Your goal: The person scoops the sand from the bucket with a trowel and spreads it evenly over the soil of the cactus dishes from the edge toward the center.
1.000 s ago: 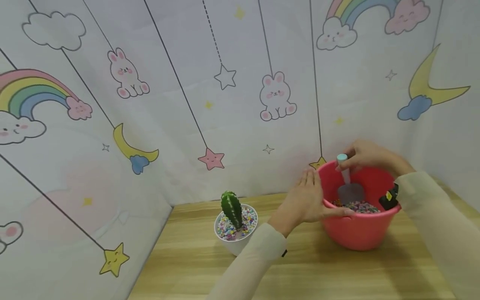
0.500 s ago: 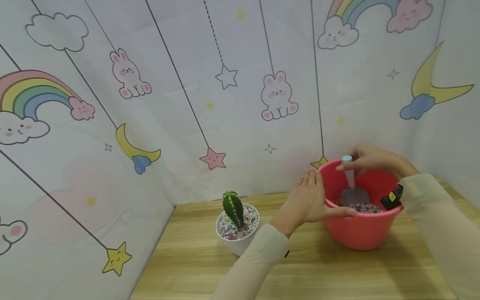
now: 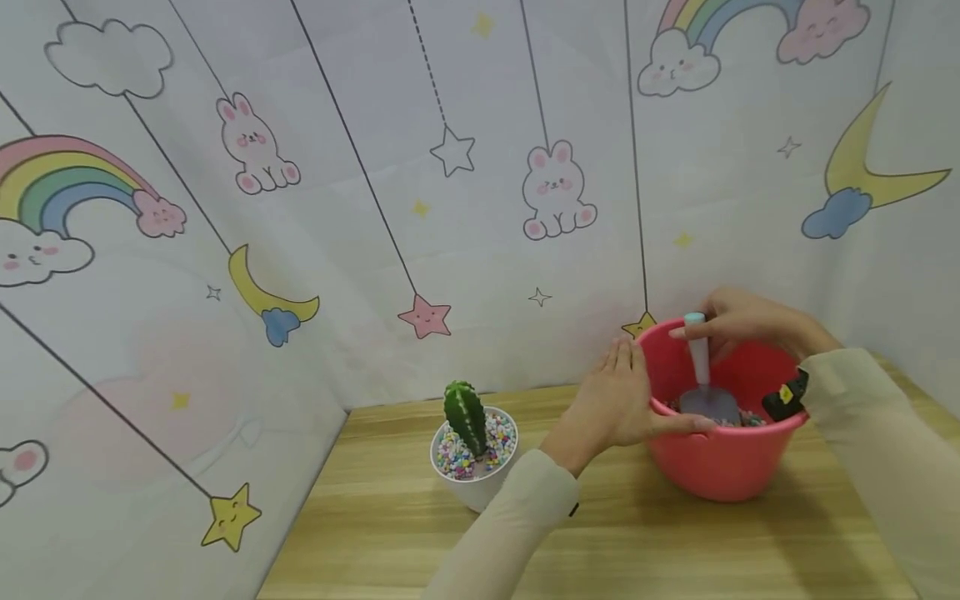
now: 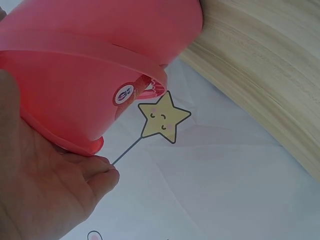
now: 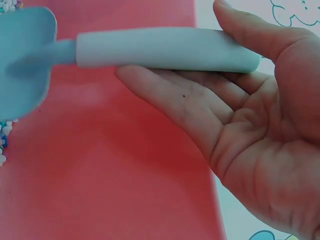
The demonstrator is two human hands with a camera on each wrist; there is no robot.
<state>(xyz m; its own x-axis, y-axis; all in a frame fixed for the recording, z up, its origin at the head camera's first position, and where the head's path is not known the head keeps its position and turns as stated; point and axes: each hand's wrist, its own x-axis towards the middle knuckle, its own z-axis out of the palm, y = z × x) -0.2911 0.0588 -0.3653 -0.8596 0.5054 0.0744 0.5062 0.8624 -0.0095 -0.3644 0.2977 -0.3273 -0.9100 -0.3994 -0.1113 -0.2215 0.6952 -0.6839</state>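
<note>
A red plastic bucket (image 3: pixel 720 467) stands on the table against the wall cloth, small coloured beads (image 3: pixel 750 418) at its bottom. My left hand (image 3: pixel 611 404) rests along the bucket's left side, fingers straight at the rim and thumb stretched along the front rim. In the left wrist view, the fingertips lie right at the bucket's rim (image 4: pixel 60 140). My right hand (image 3: pixel 753 321) reaches over the back rim and holds a small shovel by its pale handle (image 5: pixel 160 48), between thumb and fingers. The shovel's blue-grey blade (image 3: pixel 711 405) is down at the beads, its lower edge hidden by the front rim.
Left of the bucket stands a white pot (image 3: pixel 474 493) with a green cactus (image 3: pixel 465 417) among pastel beads. A white cloth (image 3: pixel 360 208) printed with stars and rabbits hangs behind the wooden table (image 3: pixel 390 533). A black device (image 3: pixel 785 398) sits at the right cuff.
The shovel has shifted slightly right and lower, its blade now covering more of the beads. My left hand keeps its place on the bucket.
</note>
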